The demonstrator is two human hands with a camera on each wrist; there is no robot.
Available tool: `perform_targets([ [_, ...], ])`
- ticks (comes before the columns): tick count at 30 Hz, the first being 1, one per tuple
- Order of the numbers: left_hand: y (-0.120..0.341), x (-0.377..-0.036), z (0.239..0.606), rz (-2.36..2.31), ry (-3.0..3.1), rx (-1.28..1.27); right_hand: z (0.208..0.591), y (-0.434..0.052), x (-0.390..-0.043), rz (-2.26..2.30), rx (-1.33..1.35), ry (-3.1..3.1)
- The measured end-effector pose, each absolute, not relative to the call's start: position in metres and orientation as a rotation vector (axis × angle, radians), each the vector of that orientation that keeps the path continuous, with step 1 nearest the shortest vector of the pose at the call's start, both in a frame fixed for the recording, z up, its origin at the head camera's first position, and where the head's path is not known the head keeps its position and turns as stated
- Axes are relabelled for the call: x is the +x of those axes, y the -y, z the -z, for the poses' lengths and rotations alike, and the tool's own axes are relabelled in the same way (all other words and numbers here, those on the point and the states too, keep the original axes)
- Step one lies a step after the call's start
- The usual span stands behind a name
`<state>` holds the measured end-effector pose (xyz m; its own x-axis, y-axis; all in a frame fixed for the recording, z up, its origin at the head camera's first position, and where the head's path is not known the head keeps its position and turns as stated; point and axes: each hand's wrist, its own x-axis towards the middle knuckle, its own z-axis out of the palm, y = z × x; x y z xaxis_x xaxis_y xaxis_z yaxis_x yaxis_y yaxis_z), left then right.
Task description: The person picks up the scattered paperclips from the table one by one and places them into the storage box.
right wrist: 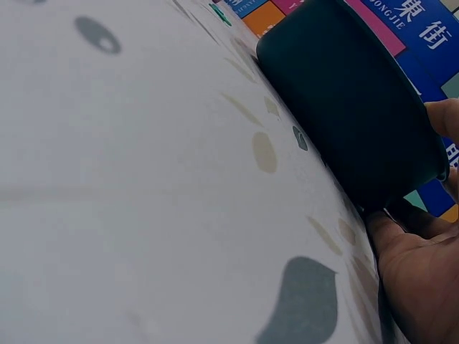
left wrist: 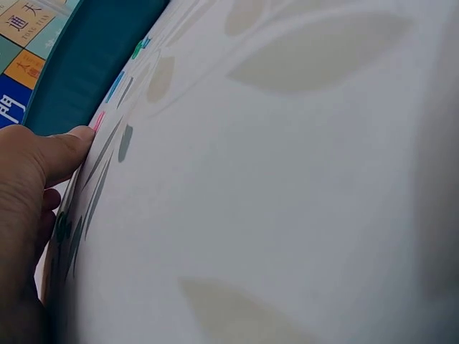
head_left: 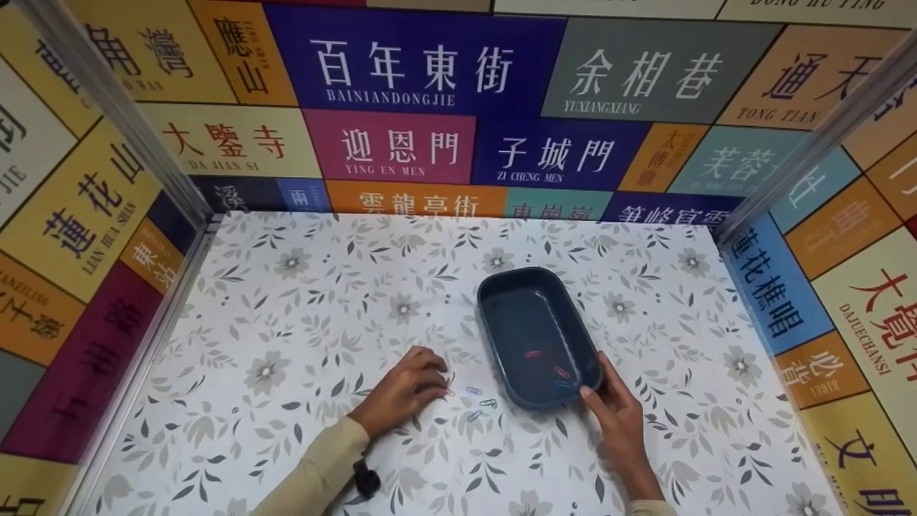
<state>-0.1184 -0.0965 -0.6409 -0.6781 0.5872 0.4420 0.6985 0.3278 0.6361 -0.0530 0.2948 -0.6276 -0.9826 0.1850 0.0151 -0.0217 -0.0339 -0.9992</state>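
A dark blue plastic tray [head_left: 501, 358] stands on the patterned tabletop, angled, its near right corner by my right hand [head_left: 620, 423]. That hand grips the corner, thumb on the rim and fingers round the outer side; the right wrist view shows the fingers [right wrist: 391, 233] low against the wall. Inside lie a pink paper clip [head_left: 533, 353], a red one and a blue one. Left of the tray, my left hand [head_left: 405, 387] is low over the table, thumb tip right at a pink paper clip [left wrist: 99, 120], with a gap between thumb and bent fingers in the head view.
Between left hand and tray lie a bluish paper clip [head_left: 473, 390], a green paper clip [head_left: 488, 403] and another blue paper clip [head_left: 475, 416]. Panels with printed signs [head_left: 401, 147] enclose the back and sides of the white floral tabletop [head_left: 344, 287].
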Motion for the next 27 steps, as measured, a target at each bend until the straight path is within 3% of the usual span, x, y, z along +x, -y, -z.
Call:
perform_targets([
  [27, 0.0906, -0.1156, 0.6387, 1.378, 2.472, -1.144, 0.6282, -0.2946, -0.0516, -2.186, -0.165, 2.023],
])
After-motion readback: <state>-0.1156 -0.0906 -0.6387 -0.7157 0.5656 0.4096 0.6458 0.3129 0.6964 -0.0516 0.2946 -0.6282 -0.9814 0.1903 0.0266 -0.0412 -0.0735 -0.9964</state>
